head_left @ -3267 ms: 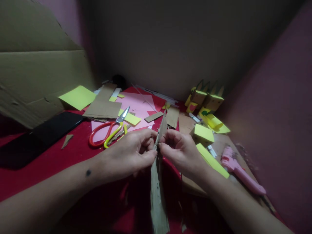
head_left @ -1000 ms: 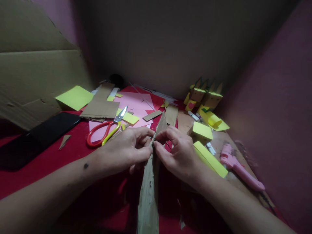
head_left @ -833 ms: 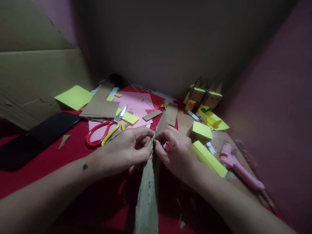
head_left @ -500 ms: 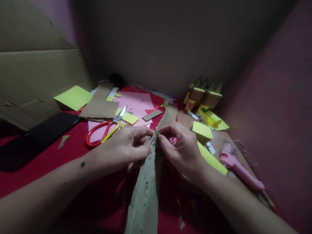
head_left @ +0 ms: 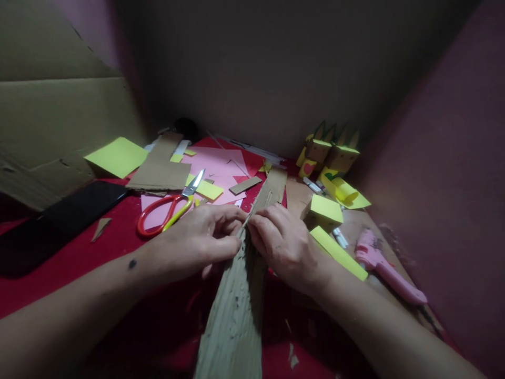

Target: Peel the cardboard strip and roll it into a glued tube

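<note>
A long cardboard strip (head_left: 232, 316) with a rough, ridged face runs away from me between my hands. My left hand (head_left: 205, 237) grips its left edge, thumb on the face and fingers curled behind. My right hand (head_left: 282, 245) is closed at the strip's upper part, fingertips pinched on the cardboard close to the left fingertips. Whether a torn shred lies between those fingertips is hidden. Just beyond my left hand lie scissors (head_left: 169, 213) with red and yellow handles, blades pointing away.
A black phone-like slab (head_left: 63, 226) and a large cardboard sheet (head_left: 59, 121) are at left. Pink paper (head_left: 221, 160) and cardboard pieces (head_left: 161, 171) lie behind. At right are a yellow-topped box (head_left: 325, 210), small cardboard figures (head_left: 343, 158) and a pink glue gun (head_left: 389, 268). Scraps dot the red cloth (head_left: 158, 321).
My right hand has turned over, its back now facing up, and shifted slightly left along the strip. The strip lies flatter, showing more of its face. My left hand keeps its hold.
</note>
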A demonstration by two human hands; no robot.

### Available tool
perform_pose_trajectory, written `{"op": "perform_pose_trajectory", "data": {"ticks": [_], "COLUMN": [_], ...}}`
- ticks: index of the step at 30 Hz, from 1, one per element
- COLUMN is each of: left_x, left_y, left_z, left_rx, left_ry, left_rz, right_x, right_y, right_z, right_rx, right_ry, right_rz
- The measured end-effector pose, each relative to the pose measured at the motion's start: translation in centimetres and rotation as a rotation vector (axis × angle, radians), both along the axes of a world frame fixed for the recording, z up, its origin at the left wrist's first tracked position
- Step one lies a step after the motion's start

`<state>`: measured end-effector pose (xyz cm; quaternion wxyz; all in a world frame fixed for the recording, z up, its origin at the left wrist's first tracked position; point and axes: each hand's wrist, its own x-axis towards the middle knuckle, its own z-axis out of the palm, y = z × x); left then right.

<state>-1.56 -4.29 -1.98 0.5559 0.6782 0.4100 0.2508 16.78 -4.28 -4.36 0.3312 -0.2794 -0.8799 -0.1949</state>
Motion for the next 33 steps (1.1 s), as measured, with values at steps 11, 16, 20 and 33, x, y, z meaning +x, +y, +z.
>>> {"op": "perform_pose_trajectory", "data": {"ticks": [11,16,20,33], "left_x": [0.14,0.08,0.13,0.35], "left_y": [-0.11,0.00,-0.04,-0.62], "left_z": [0.48,0.61,0.06,0.17], "left_rx": [-0.041,-0.058,-0.007,0.050], "left_ry": [-0.034,-0.027,0.011,-0.038], "left_rz": [0.020,0.034,0.001,-0.001], "right_x": [-0.14,-0.12,-0.30,-0.53], "right_y": [0.31,0.09,-0.07,0.36], "right_z": [0.33,0.36,0.31,0.35], "right_rx": [-0.147,-0.154,-0.071,-0.002], "right_ry": [0.227,0.238,0.189,0.164], "right_rz": [-0.001,0.028,0.012,-0.041]}}
